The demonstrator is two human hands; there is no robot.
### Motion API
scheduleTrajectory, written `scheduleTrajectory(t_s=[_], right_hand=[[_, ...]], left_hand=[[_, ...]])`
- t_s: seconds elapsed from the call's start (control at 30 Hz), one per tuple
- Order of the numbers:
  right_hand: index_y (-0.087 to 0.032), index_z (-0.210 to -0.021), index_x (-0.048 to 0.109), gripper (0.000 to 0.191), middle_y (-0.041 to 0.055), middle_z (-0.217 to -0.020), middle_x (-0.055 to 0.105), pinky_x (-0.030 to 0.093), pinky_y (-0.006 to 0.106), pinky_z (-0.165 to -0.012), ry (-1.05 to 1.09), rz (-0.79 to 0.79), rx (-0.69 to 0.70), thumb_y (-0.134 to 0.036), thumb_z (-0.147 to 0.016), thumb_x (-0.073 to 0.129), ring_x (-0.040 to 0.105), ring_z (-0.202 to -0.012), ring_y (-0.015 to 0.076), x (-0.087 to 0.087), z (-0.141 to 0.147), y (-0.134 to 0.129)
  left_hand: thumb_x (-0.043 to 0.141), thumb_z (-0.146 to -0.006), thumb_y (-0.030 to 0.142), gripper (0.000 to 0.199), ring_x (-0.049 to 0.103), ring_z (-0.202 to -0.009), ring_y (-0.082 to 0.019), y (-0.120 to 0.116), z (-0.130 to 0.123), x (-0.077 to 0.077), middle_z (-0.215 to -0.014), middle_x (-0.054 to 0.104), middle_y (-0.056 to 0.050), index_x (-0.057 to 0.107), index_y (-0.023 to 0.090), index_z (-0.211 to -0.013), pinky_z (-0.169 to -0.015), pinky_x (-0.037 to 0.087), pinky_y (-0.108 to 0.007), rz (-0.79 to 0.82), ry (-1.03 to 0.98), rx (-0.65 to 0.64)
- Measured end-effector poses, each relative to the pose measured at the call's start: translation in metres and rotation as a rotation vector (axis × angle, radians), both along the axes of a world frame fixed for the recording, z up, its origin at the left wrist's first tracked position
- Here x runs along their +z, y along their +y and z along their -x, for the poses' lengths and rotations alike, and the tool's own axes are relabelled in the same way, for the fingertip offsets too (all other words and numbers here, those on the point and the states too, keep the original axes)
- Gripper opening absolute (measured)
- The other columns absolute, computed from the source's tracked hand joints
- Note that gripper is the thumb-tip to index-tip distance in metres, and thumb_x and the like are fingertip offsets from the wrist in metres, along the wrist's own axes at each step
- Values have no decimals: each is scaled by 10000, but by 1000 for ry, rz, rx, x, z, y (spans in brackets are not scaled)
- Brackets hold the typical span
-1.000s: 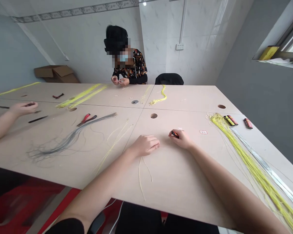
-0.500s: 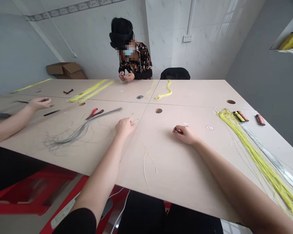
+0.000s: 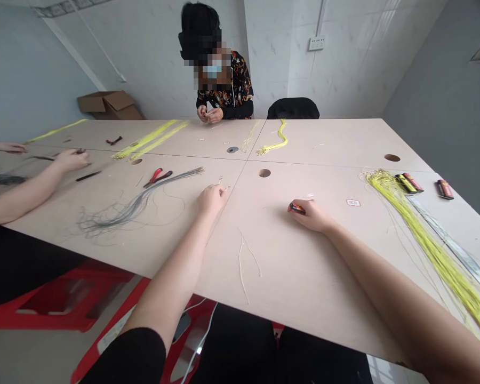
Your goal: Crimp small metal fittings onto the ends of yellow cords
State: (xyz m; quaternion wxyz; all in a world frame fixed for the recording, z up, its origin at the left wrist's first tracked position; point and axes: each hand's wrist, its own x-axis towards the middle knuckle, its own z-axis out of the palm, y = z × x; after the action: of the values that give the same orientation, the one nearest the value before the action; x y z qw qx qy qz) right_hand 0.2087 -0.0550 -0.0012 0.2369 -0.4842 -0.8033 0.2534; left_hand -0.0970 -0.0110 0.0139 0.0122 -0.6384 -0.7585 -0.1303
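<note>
My left hand (image 3: 213, 199) rests on the table with its fingers pressed together, and small metal-looking ends (image 3: 226, 188) show just beyond the fingertips; what they belong to is hard to make out. My right hand (image 3: 312, 215) is wrapped round a dark lighter-like object (image 3: 297, 208) with red and orange on it, low over the table. Between my forearms lie two thin pale strands (image 3: 243, 261). Left of my left hand is a fanned bundle of grey wires (image 3: 138, 201), with red-and-black pliers (image 3: 157, 177) beside it.
Yellow strands (image 3: 432, 240) and batteries (image 3: 410, 183) lie at the right. More yellow bundles (image 3: 150, 140) are on the far side, near a round hole (image 3: 264, 173). Across the table sits a person (image 3: 220, 69); another person's arm (image 3: 28, 184) reaches in from the left.
The view has tilted down and shifted slightly. Another hand has come into view at the far left. Both my hands keep nearly the same place and hold.
</note>
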Motion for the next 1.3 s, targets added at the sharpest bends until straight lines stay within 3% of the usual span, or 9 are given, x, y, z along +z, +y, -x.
scheduleTrajectory(t_s=[0.17,0.3,0.73,0.9,1.1,1.3], right_hand=[[-180,-756,565,166,0,-608,489,325,256,-566,-21,-8,14,-275,-754,428,432,-573,135,-1,0,0],[-178,-767,574,184,15,-639,551,329,252,-571,2,-3,13,-282,-775,423,460,-581,133,-1,0,0],[-182,-760,579,184,24,-648,579,302,255,-565,-21,-11,8,-296,-787,437,464,-570,133,-4,-1,2],[-189,-722,551,153,17,-628,553,289,257,-564,-19,-14,17,-284,-779,445,441,-563,130,-3,0,1],[-201,-651,463,171,-7,-562,460,275,255,-547,-53,-25,9,-294,-790,426,380,-528,121,-3,1,0],[-198,-677,487,167,10,-602,515,284,254,-554,-65,-33,19,-300,-792,423,412,-546,126,-6,0,1]], left_hand=[[405,-872,198,254,581,-1008,-240,1,-1,-2,-1033,664,-124,649,169,-936,-789,473,-316,20,80,-64],[392,-878,187,259,565,-1044,-266,-2,-4,0,-1059,644,-144,629,155,-977,-800,475,-335,30,88,-16],[469,-854,209,210,614,-925,-209,2,-2,-1,-1009,688,-62,660,215,-943,-730,470,-300,-62,-51,50],[503,-842,227,173,619,-930,-212,4,-2,-3,-994,696,-63,668,211,-892,-740,472,-303,-34,-49,36],[449,-869,232,226,621,-960,-221,7,-2,-5,-1030,687,-90,649,192,-965,-771,477,-305,50,-53,54],[383,-888,209,273,604,-1018,-241,8,-3,-9,-1093,650,-135,620,157,-1015,-831,476,-315,69,28,28]])
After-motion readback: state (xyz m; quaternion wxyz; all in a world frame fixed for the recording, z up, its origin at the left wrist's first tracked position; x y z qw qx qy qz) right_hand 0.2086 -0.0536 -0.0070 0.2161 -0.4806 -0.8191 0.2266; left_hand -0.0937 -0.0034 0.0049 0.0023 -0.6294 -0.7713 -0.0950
